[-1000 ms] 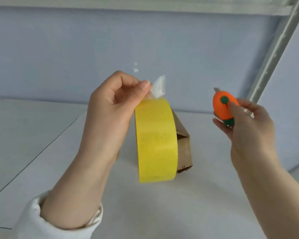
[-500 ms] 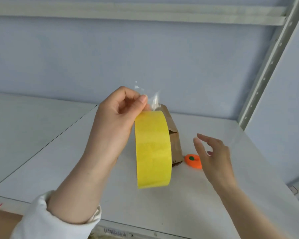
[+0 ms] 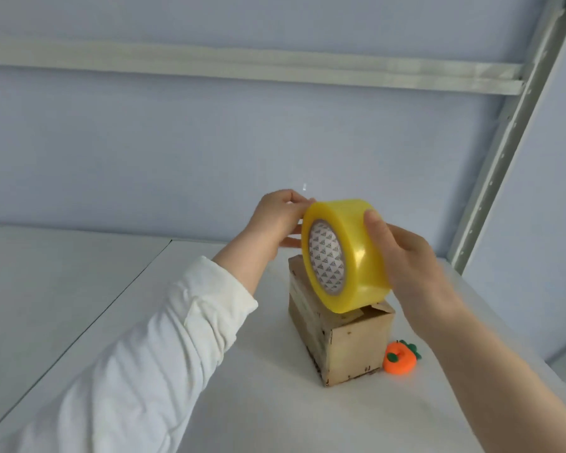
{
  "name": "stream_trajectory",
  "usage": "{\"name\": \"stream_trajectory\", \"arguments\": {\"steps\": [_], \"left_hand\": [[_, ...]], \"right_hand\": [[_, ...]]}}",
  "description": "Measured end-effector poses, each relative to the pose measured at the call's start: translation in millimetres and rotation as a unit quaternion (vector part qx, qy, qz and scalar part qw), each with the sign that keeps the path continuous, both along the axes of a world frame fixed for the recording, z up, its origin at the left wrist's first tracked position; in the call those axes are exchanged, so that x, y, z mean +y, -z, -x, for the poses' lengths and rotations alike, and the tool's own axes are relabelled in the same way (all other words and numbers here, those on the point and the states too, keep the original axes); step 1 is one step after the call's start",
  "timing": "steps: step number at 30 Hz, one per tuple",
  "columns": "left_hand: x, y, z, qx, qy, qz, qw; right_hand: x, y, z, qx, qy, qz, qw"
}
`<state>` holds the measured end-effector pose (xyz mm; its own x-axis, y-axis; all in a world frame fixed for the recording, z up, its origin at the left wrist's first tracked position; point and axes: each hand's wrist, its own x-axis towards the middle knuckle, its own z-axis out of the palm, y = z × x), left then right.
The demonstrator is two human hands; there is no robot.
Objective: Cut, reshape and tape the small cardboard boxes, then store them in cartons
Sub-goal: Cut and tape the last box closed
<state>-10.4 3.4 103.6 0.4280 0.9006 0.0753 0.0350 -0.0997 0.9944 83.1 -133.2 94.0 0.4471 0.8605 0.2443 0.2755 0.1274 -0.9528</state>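
Head view: the right hand (image 3: 406,259) wraps the roll (image 3: 356,253) from the right. The left hand (image 3: 275,223) pinches its upper far rim, probably at the loose end. The roll hangs just over the box (image 3: 347,338), which stands toward the counter's (image 3: 275,403) right edge with the cutter (image 3: 400,358) beside it. To tape well, pull the end taut, centre it along the flap seam, then press down.

On my feed the backdrop is just a plain pale blue-grey wall (image 3: 177,142) with a light metal rail (image 3: 242,68) running across it. There's a perforated metal upright (image 3: 504,152) on the right, a white tabletop (image 3: 79,273) below, and soft, even light.
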Motion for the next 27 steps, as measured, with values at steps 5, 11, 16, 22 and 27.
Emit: {"name": "stream_trajectory", "arguments": {"steps": [5, 11, 16, 22, 27], "left_hand": [[35, 28, -26, -0.003, 0.052, 0.021, 0.998], [56, 29, -38, -0.024, 0.078, -0.018, 0.996], [59, 24, -50, -0.070, 0.108, 0.021, 0.991], [58, 22, -56, -0.082, 0.138, 0.054, 0.986], [56, 2, -60, -0.116, 0.133, 0.022, 0.984]], "right_hand": [[23, 9, -8, 0.026, 0.114, 0.028, 0.993], [23, 51, -5, -0.067, 0.087, -0.093, 0.990], [32, 27, -15, -0.072, 0.134, -0.150, 0.977], [34, 15, -22, -0.096, 0.133, -0.146, 0.976], [29, -5, -31, -0.106, 0.126, -0.168, 0.972]]}}
